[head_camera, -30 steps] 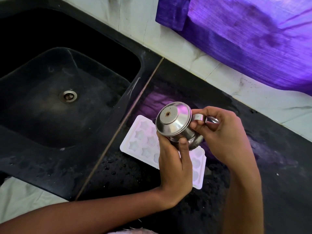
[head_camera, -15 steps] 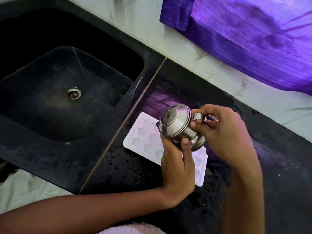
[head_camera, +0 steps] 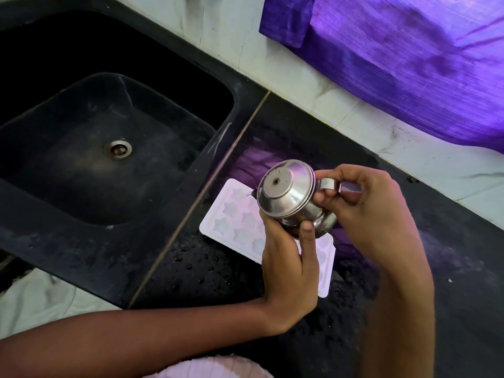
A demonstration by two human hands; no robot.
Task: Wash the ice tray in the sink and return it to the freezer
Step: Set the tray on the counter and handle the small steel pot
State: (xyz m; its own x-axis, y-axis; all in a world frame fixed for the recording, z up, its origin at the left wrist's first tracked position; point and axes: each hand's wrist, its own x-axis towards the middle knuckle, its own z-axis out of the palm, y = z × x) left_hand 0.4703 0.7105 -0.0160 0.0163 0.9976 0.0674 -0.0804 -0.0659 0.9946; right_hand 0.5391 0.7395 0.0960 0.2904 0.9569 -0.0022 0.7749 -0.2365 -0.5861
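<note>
Beside the black stone sink (head_camera: 223, 137), the white plastic ice tray with star-shaped cells (head_camera: 231, 216) lies flat on the wet black counter (head_camera: 207, 271) under a lidded steel pot (head_camera: 289, 192), which the left hand (head_camera: 289, 271) grips below while the right hand (head_camera: 368, 211) pinches its handle.

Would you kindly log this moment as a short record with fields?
left hand: grips the steel pot from below
right hand: holds the pot's handle
steel pot: tilted, lidded, held above the ice tray
ice tray: flat on the black counter, star moulds up
sink: left of the tray, drain visible
</note>
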